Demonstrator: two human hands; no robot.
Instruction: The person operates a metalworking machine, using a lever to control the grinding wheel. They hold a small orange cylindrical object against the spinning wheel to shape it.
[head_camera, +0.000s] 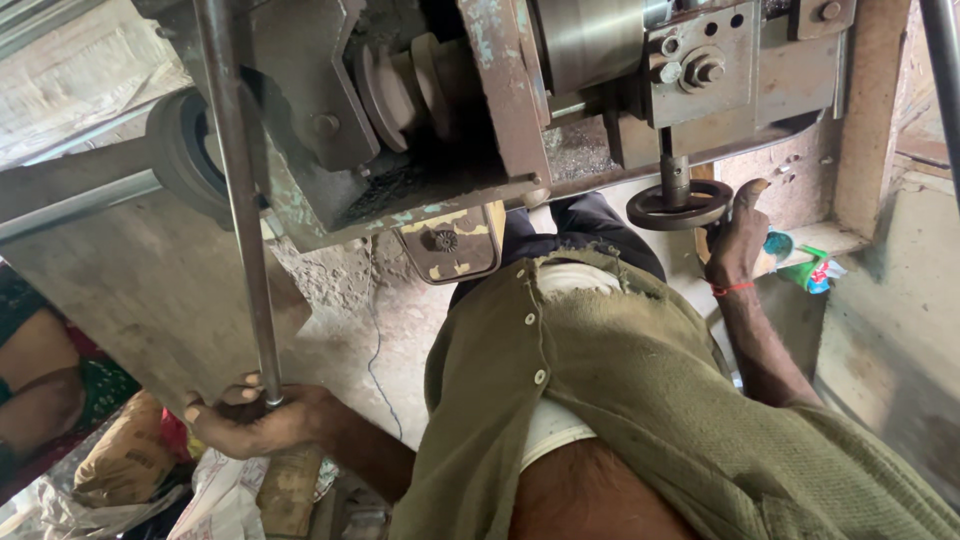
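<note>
My left hand is closed around the lower end of a long steel rod that rises past the front of a worn grey machine. My right hand, with a red thread at the wrist, grips the rim of a small dark handwheel on a short shaft under the machine's bolted plate. My olive button shirt fills the lower middle of the view, with dark trousers beyond it.
A stepped pulley and a shiny steel drum sit inside the machine frame. Another person's arm is at the far left, above a brown sack. Green and blue packets lie on a ledge at the right.
</note>
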